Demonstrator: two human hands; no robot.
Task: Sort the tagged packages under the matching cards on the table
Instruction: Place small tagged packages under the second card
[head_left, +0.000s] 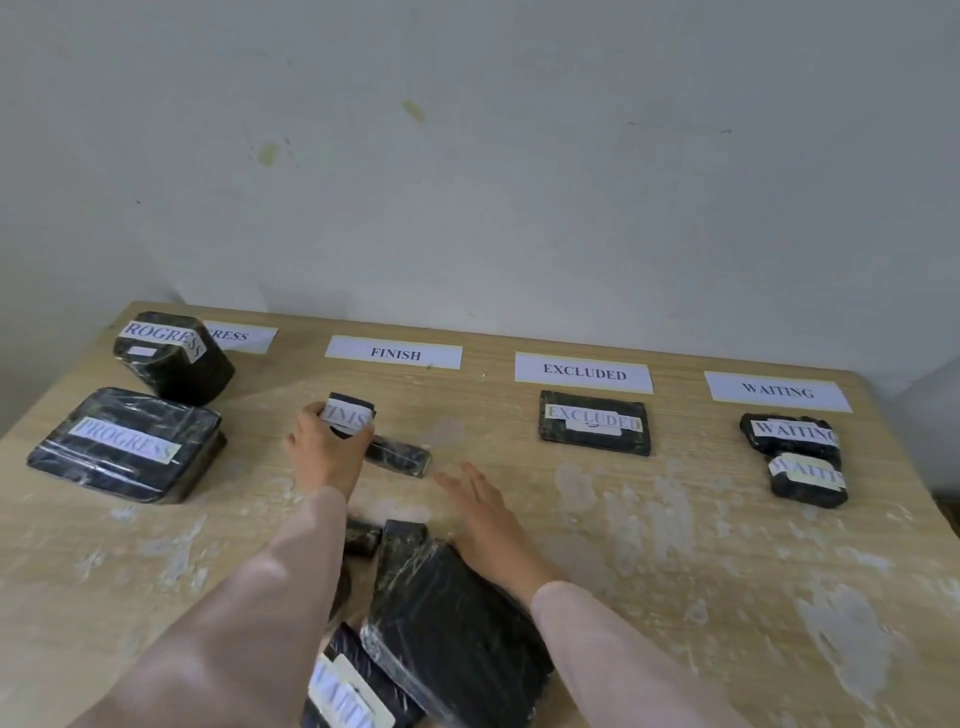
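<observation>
My left hand (324, 449) grips a small black package tagged FINISH (349, 414) just below the FINISH card (394, 353). A slim black package (397, 456) lies beside that hand. My right hand (485, 512) hovers flat and open over the table, touching a large black package (457, 629) near me. Beside it lies a WAITING-tagged package (348, 691). Two PROGRESS packages (127, 444) (171, 353) sit at the left, the farther one covering part of the PROGRESS card (239, 336). An EXCLUDED package (595, 423) lies under its card (584, 372). Two WAITING packages (789, 434) (808, 480) lie under the WAITING card (777, 391).
The wooden table (675, 545) has worn pale patches and meets a grey wall at the back. Two more small black packages (402, 545) (362, 535) lie partly hidden under my left forearm. The table's right edge runs close to the WAITING packages.
</observation>
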